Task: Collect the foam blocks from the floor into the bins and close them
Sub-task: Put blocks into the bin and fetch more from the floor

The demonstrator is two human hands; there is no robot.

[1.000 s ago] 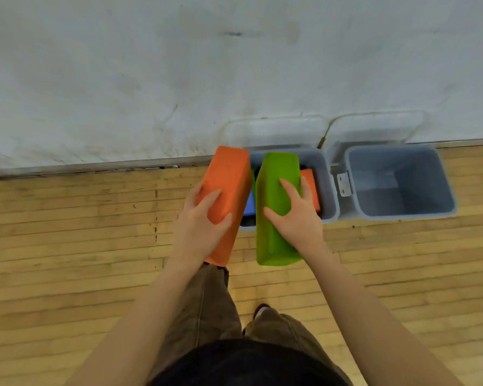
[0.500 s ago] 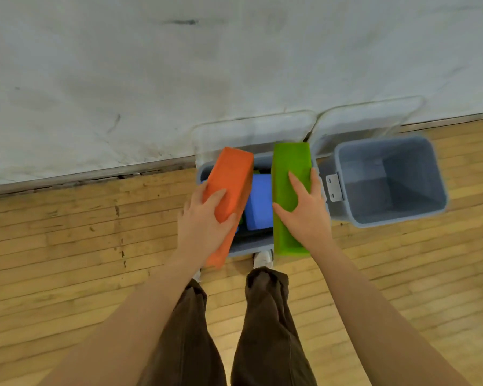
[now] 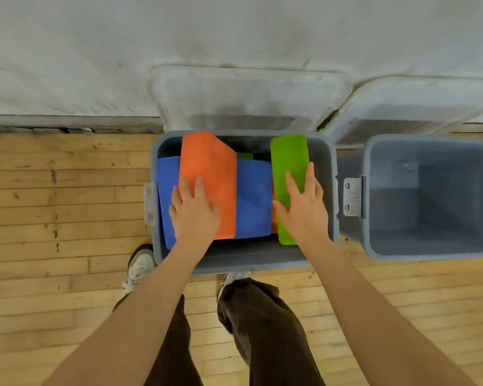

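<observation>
Fingers [image 3: 200,188] of the left hand [image 3: 194,215] lie curled over the near end of the orange block [image 3: 209,174], gripping it, while the right hand [image 3: 301,210] holds the green block [image 3: 289,168] with thumb on one side and fingers on the other. Both blocks stand on edge inside the left bin [image 3: 234,263], which sits on the wooden floor [image 3: 67,190] against the wall edge; the orange one is toward the bin's left side, the green one along its right wall. Blue blocks [image 3: 253,196] already lie beneath and between them.

This looks like the loading step, with both blocks being set down into the bin. Next, I judge, both hands need to let go and withdraw.

Each block is a plain slab with a matte, slightly rough face. The second bin [image 3: 430,246] beside it looks empty, and both lids [image 3: 248,96] lean open against the wall, so closing is not yet done.
</observation>
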